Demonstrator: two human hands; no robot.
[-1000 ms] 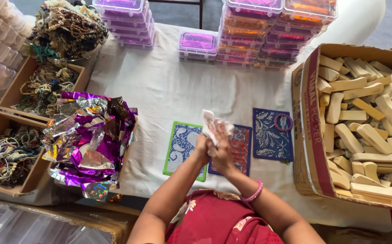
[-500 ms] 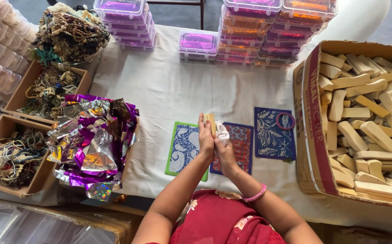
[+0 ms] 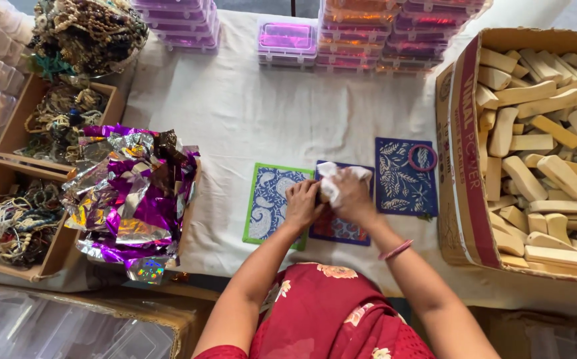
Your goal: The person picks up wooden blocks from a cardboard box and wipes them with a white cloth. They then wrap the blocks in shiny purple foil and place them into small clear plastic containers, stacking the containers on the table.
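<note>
From the head view, a crumpled white cloth is gripped between both hands above the middle of three patterned cards. The left hand is clenched on the cloth's lower edge; the right hand is closed over its upper part. Beneath them a red-and-blue card is largely covered. A green-bordered card lies just to the left, a dark blue card with a pink ring to the right, all on the white-covered counter. Purple foil wrappers are heaped at left, and a cardboard box of wooden blocks stands at right.
</note>
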